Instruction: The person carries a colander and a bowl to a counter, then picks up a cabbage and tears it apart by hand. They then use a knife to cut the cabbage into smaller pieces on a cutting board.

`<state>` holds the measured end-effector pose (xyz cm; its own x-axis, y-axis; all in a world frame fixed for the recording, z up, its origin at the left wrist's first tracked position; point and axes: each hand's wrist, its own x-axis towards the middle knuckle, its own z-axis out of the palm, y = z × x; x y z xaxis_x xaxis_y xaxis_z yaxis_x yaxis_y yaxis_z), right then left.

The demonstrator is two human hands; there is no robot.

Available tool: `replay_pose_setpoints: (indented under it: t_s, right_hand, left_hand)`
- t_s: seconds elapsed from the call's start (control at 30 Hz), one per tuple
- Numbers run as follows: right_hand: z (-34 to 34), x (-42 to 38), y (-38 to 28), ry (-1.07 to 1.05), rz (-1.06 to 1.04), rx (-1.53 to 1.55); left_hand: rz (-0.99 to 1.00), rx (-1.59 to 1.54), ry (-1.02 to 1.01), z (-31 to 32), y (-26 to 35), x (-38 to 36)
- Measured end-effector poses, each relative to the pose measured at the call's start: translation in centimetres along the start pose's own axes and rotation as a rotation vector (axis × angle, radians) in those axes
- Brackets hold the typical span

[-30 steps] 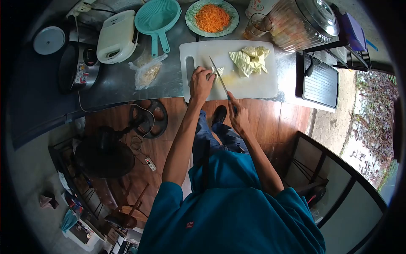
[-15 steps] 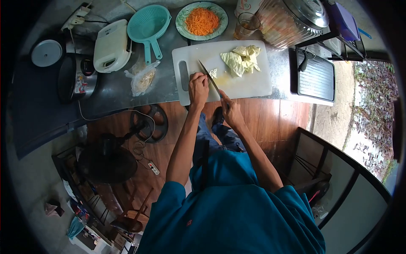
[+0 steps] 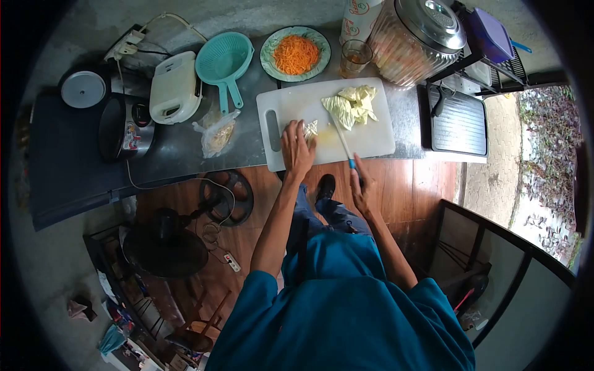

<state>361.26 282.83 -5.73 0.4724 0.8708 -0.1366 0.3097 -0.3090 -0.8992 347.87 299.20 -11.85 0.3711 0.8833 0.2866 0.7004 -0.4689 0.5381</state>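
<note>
A white cutting board (image 3: 284, 99) lies at the front of the metal counter. Pale green cabbage leaves (image 3: 351, 106) rest on its right half, and a small heap of cut cabbage (image 3: 310, 129) is near its middle. My left hand (image 3: 298, 148) is over the board's left part with fingers apart, right beside the cut pieces. My right hand (image 3: 361, 185) is closed on the blue handle of a knife (image 3: 342, 137), just off the board's front edge. The blade slants up and left across the board, its tip by the leaves.
Behind the board are a plate of shredded carrot (image 3: 296, 54), a glass (image 3: 355, 59) and a large jar (image 3: 411, 46). Leftward are a plastic bag (image 3: 217, 134), a green colander (image 3: 225, 59) and a white appliance (image 3: 176, 89). A ridged pan (image 3: 459, 122) is at right.
My left hand has opened out beside the cut pieces. My right hand has moved right with the knife, whose blade is now away from my left fingers. The view has shifted slightly.
</note>
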Motion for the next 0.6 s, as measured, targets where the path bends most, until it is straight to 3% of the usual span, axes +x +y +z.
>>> replay_pose_setpoints:
  t_s: [0.1, 0.17, 0.23, 0.3, 0.4, 0.47, 0.57, 0.6]
  right_hand:
    - [-1.0, 0.1, 4.0, 0.174, 0.007, -0.059]
    - [-1.9, 0.6, 5.8, 0.322, 0.141, 0.170]
    - [-2.8, 1.9, 7.1, 0.461, 0.079, 0.207]
    - [-4.0, 3.0, 5.8, 0.546, 0.195, 0.260]
    - [-4.9, 4.3, 7.5, 0.561, 0.226, 0.147]
    - [-5.2, 5.2, 7.7, 0.477, 0.293, -0.236]
    - [-4.9, 6.1, 7.0, 0.391, 0.322, -0.317]
    - [-4.4, 6.5, 7.2, 0.513, 0.147, -0.453]
  left_hand:
    - [0.138, 0.086, -0.154, 1.4, 0.2, 0.8]
    - [0.188, 0.122, -0.090, 1.6, 0.2, 2.1]
    - [0.195, -0.008, -0.176, 2.0, -1.1, 3.1]
    - [0.231, -0.046, -0.076, 2.6, -1.6, 4.0]
    - [0.290, -0.014, -0.069, 3.2, -2.0, 4.2]
    - [0.375, -0.017, -0.007, 4.2, -2.4, 4.6]
    - [0.430, -0.019, -0.027, 3.9, -2.7, 4.6]
    - [0.428, -0.023, -0.034, 4.0, -3.1, 4.4]
